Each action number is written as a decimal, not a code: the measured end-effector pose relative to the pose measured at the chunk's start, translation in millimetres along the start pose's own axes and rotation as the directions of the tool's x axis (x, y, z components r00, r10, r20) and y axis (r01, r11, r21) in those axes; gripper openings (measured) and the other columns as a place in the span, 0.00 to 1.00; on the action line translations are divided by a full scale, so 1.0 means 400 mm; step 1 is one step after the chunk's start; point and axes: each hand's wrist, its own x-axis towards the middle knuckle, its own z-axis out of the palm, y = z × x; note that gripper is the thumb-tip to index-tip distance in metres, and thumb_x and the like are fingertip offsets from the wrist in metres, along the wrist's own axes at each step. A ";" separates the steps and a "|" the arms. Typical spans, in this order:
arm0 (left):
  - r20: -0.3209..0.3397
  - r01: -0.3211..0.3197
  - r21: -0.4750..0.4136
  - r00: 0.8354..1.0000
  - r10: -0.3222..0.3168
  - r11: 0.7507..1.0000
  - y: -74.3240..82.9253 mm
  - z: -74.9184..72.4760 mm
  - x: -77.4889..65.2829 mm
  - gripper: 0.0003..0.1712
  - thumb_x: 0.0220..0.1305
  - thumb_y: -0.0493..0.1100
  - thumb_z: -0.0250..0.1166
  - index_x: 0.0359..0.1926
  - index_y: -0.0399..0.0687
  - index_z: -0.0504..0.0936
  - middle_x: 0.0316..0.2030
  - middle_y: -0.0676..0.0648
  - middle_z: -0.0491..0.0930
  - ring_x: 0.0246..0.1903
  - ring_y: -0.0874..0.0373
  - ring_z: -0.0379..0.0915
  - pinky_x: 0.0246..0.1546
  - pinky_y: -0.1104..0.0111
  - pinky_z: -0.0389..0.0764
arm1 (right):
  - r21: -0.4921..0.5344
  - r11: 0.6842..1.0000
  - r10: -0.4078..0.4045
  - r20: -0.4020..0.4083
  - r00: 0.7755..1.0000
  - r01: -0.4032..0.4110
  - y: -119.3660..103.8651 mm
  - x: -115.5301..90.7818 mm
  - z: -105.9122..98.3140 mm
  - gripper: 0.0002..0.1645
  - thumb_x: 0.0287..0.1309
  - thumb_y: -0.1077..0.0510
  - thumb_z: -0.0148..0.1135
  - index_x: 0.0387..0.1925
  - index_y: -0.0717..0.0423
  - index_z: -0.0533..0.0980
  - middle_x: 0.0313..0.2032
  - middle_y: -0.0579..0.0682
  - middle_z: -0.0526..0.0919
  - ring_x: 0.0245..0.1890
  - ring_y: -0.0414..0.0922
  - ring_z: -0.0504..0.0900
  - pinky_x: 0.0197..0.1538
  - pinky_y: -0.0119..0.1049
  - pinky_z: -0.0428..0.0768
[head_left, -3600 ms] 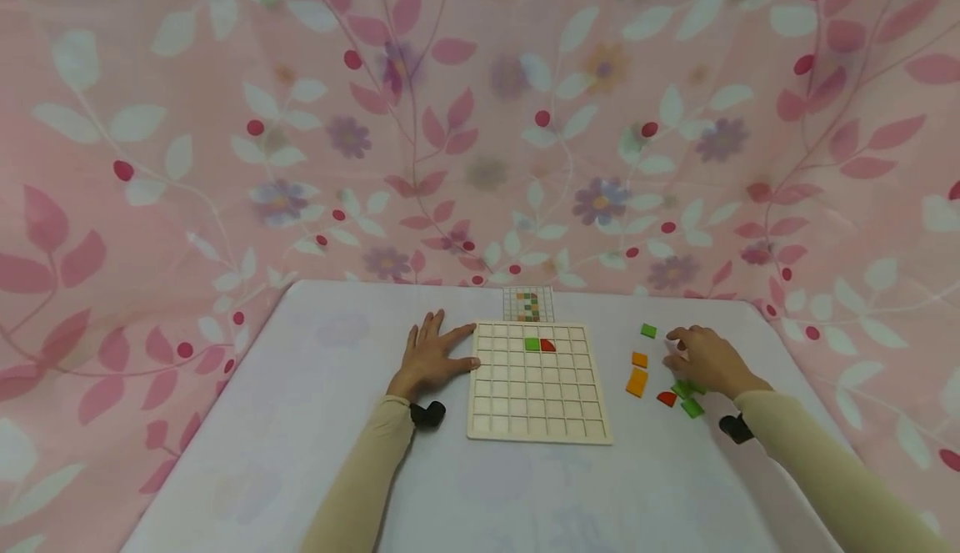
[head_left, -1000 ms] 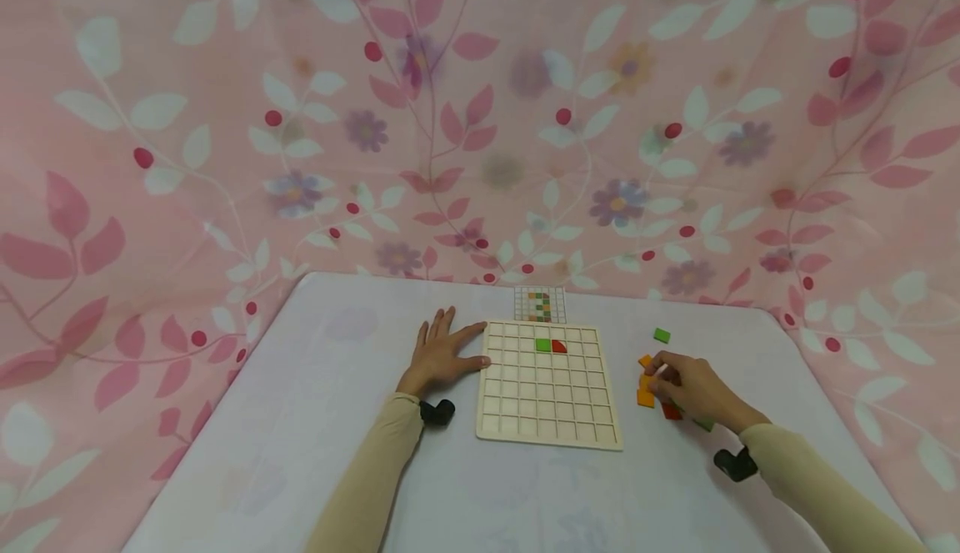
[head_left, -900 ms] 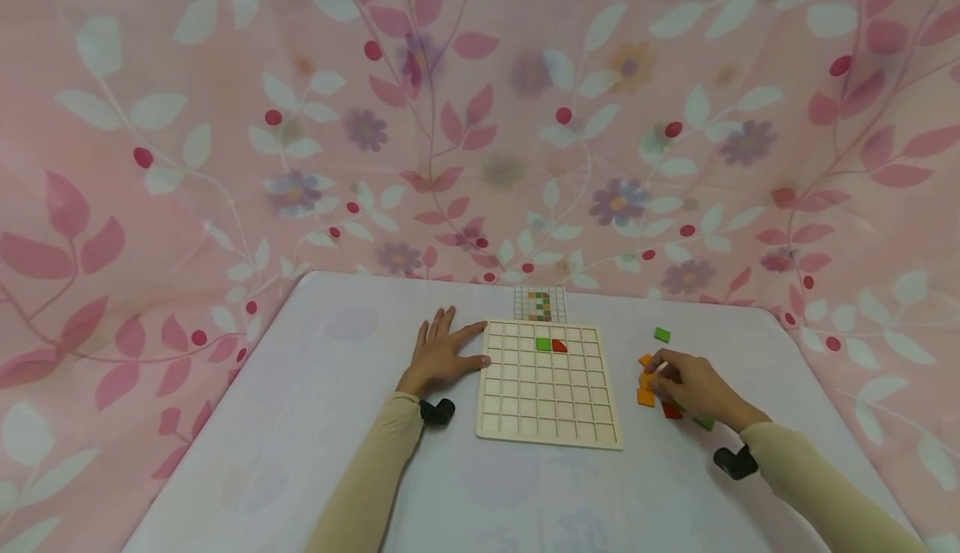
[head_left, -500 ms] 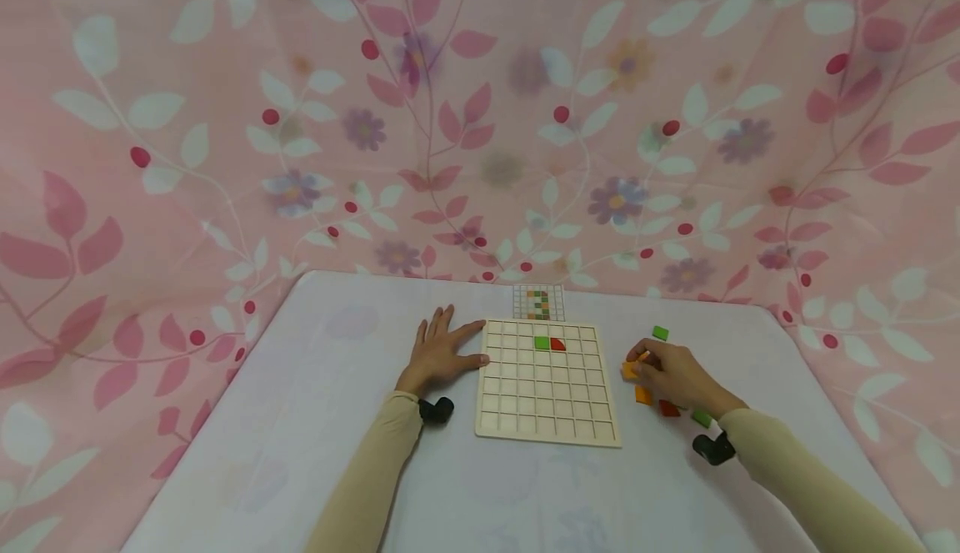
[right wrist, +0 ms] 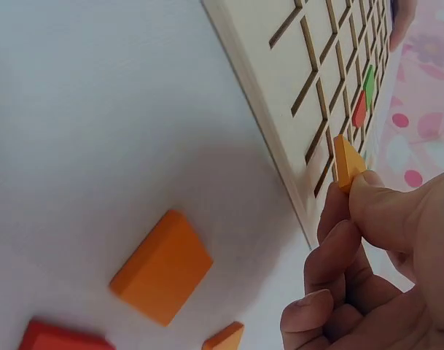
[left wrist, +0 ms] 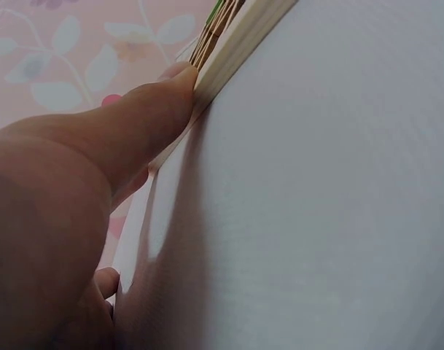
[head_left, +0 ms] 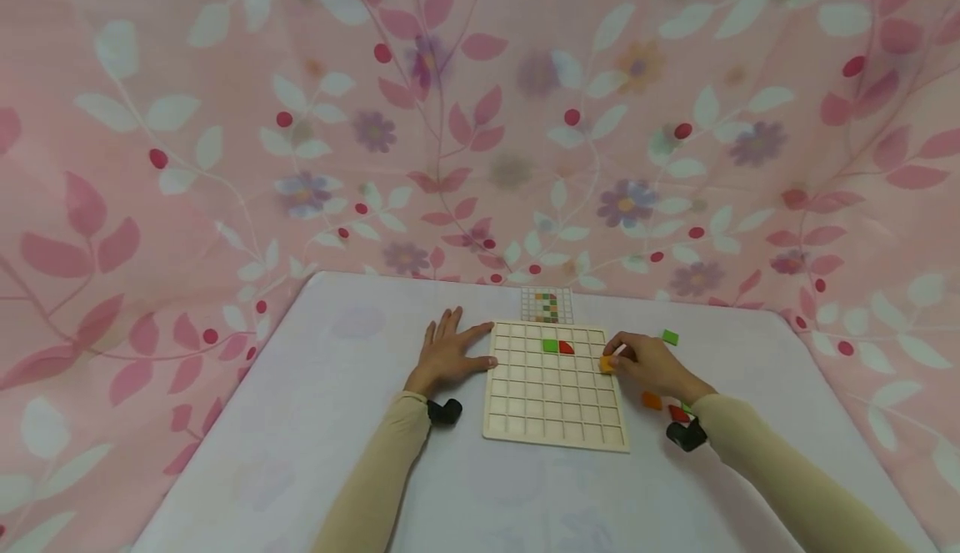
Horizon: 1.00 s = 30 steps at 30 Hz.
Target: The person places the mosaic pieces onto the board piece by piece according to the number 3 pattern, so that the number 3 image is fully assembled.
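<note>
My right hand (head_left: 651, 363) pinches an orange tile (right wrist: 347, 164) between thumb and fingers, at the right edge of a pale wooden grid board (head_left: 555, 409). In the right wrist view the tile stands tilted over the board's edge cells. One green tile (head_left: 551, 345) and a red tile with one rounded corner (head_left: 566, 348) sit side by side in the upper part of the grid. At the board's left edge rests my left hand (head_left: 444, 359), fingers spread, its thumb (left wrist: 152, 117) touching the wooden side.
Right of the board lie loose tiles: an orange tile (head_left: 652, 400), a red tile (head_left: 678, 414) and, farther back, a green tile (head_left: 670, 336). My right forearm partly covers this group. A printed grid card (head_left: 527, 307) with a coloured pattern lies behind the board.
My right hand has picked up an orange tile from the loose tiles and carried it left to the board's right edge. The left hand keeps its place on the board.
</note>
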 end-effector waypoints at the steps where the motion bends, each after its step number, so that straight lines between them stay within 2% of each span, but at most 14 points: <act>1: 0.001 0.000 -0.004 1.000 0.000 1.000 0.000 0.000 -0.001 0.42 0.68 0.67 0.68 0.79 0.69 0.69 0.85 0.35 0.42 0.85 0.36 0.31 0.82 0.36 0.35 | 0.001 1.000 0.003 0.001 1.000 -0.003 0.000 0.006 0.005 0.05 0.74 0.58 0.65 0.47 0.55 0.81 0.38 0.49 0.88 0.39 0.44 0.84 0.50 0.45 0.86; 7: 0.007 0.003 -0.001 1.000 -0.003 1.000 -0.003 0.002 0.001 0.42 0.68 0.68 0.68 0.79 0.70 0.68 0.86 0.36 0.41 0.85 0.37 0.30 0.82 0.37 0.34 | 0.020 1.000 -0.002 0.004 1.000 0.002 -0.005 0.040 0.026 0.05 0.74 0.59 0.64 0.47 0.55 0.81 0.36 0.49 0.88 0.37 0.45 0.82 0.47 0.44 0.83; 13: 0.008 0.006 0.014 1.000 -0.006 1.000 -0.008 0.004 0.005 0.43 0.68 0.69 0.67 0.80 0.70 0.68 0.86 0.37 0.41 0.85 0.38 0.30 0.82 0.37 0.34 | 0.047 0.999 -0.002 0.008 1.000 0.002 -0.037 0.070 0.041 0.06 0.76 0.59 0.62 0.48 0.56 0.82 0.33 0.48 0.86 0.33 0.44 0.78 0.41 0.38 0.78; 20: 0.005 0.010 0.020 1.000 -0.010 1.000 -0.010 0.005 0.008 0.43 0.68 0.70 0.67 0.80 0.72 0.67 0.86 0.38 0.40 0.86 0.39 0.29 0.83 0.39 0.33 | 0.026 0.998 -0.051 -0.008 0.999 0.051 -0.068 0.107 0.064 0.07 0.76 0.59 0.62 0.48 0.56 0.83 0.33 0.47 0.86 0.32 0.43 0.77 0.42 0.39 0.77; 24: 0.004 0.010 0.017 1.000 -0.010 1.000 -0.010 0.008 0.007 0.43 0.68 0.69 0.67 0.80 0.72 0.67 0.86 0.38 0.40 0.86 0.39 0.29 0.83 0.39 0.33 | 0.040 0.997 -0.071 -0.018 0.997 0.072 -0.076 0.125 0.079 0.07 0.76 0.60 0.62 0.47 0.56 0.83 0.35 0.47 0.88 0.33 0.42 0.79 0.45 0.41 0.80; 30: 0.002 -0.002 -0.013 1.000 0.002 1.000 -0.012 0.004 0.002 0.43 0.68 0.67 0.68 0.80 0.68 0.68 0.86 0.36 0.40 0.85 0.37 0.30 0.82 0.38 0.32 | 0.039 0.998 -0.056 -0.015 0.998 0.056 -0.084 0.147 0.081 0.07 0.77 0.58 0.60 0.47 0.55 0.83 0.35 0.47 0.88 0.35 0.42 0.81 0.46 0.42 0.81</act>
